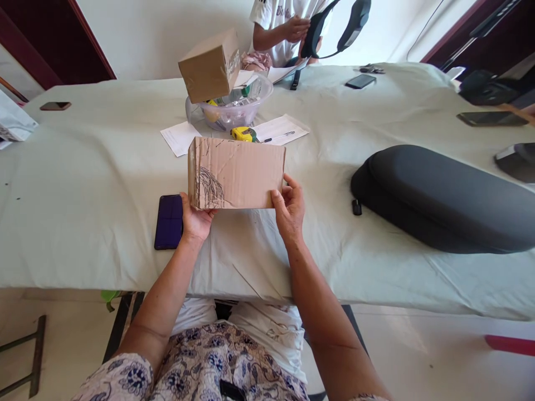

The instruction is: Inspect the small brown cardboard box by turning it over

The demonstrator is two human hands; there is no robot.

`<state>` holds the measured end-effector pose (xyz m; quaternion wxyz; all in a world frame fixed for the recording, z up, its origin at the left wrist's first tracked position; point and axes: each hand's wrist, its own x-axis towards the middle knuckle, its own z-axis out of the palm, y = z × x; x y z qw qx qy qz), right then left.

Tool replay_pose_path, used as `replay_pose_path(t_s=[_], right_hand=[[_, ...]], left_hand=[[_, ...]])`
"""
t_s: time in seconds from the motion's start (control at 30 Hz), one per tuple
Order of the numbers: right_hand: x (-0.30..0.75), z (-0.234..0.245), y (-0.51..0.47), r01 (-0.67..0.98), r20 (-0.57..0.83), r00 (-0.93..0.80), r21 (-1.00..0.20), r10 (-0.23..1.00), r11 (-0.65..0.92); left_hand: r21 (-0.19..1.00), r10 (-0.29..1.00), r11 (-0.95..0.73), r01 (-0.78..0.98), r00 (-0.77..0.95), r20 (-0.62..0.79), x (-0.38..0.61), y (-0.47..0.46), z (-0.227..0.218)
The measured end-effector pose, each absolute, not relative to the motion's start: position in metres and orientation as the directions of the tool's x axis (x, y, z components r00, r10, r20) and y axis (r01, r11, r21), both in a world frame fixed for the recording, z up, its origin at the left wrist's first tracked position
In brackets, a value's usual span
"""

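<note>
A brown cardboard box (246,175) with dark pen scribbles on its lower left face is held up over the near half of the table. My left hand (195,220) supports it at the lower left corner, its fingers passing underneath. At the right end, my right hand (290,209) grips the box, thumb on the front face and fingers behind the edge. Just left of my left hand lies a dark blue-screened phone (169,221). Behind the box, a yellow tape measure (243,133) rests beside a white envelope (284,130) with a pen on it.
A clear plastic basin (236,114) of small items stands farther back, another cardboard box (209,67) resting on it. A large dark grey case (447,200) fills the right side, a small black object (356,207) beside it. Across the table, a person in white (288,33) holds a black headset.
</note>
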<state>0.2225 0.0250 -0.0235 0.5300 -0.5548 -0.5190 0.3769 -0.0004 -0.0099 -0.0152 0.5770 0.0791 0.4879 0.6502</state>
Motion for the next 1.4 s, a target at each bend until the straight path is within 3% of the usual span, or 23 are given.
replay_pose_path(t_s=[0.27, 0.43, 0.57, 0.77, 0.97, 1.1, 1.4], right_hand=[[0.214, -0.009, 0.014, 0.185, 0.158, -0.031, -0.969, 0.987, 0.161], [0.206, -0.005, 0.000, 0.175, 0.232, -0.163, -0.950, 0.959, 0.260], [0.198, 0.000, -0.011, 0.150, 0.284, -0.313, -0.928, 0.906, 0.342], [0.190, -0.003, -0.017, 0.181, 0.330, -0.299, -0.902, 0.895, 0.393], [0.187, -0.008, -0.016, 0.172, 0.358, -0.299, -0.892, 0.885, 0.419], [0.185, -0.013, -0.013, 0.170, 0.321, -0.283, -0.911, 0.904, 0.376], [0.187, -0.015, -0.009, 0.193, 0.204, -0.214, -0.950, 0.955, 0.246]], left_hand=[[0.813, 0.874, -0.037, -0.581, -0.413, -0.255, -0.006, -0.005, 0.004], [0.771, 0.844, 0.098, -0.629, -0.357, -0.399, -0.010, -0.007, -0.003], [0.820, 0.868, 0.069, -0.567, -0.371, -0.330, 0.004, -0.014, -0.004], [0.932, 0.950, 0.026, -0.362, -0.281, -0.136, 0.017, -0.019, -0.005], [1.000, 0.959, 0.000, 0.013, -0.283, 0.004, 0.006, -0.021, -0.011], [0.971, 0.953, 0.023, 0.239, -0.298, 0.051, 0.005, -0.025, -0.005], [0.841, 0.974, -0.170, 0.514, -0.041, 0.222, 0.012, -0.031, -0.009]])
